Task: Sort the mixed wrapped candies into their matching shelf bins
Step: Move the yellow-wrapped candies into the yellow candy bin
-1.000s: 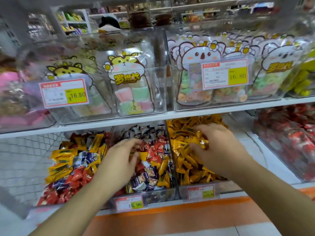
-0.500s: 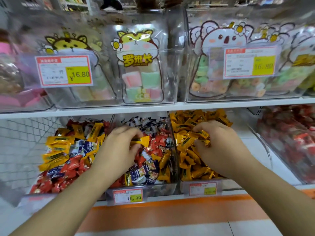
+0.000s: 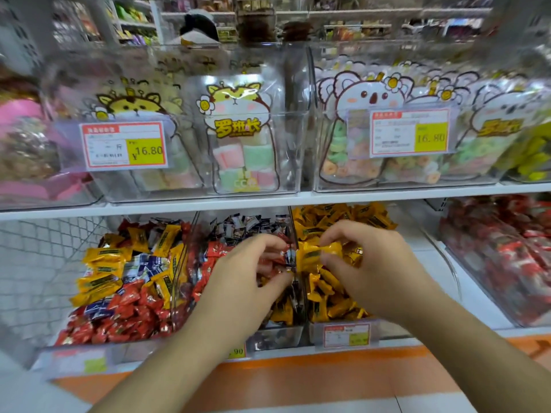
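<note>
Right hand pinched a yellow wrapped candy over the yellow-candy bin | left hand hung with curled fingers over the mixed middle bin, grip unclear | both bins sat on the lower shelf.

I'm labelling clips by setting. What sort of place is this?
Most likely a shop's candy aisle: clear shelf bins heaped with wrapped candies, price tags reading 16.80, and more stocked shelves behind.
</note>
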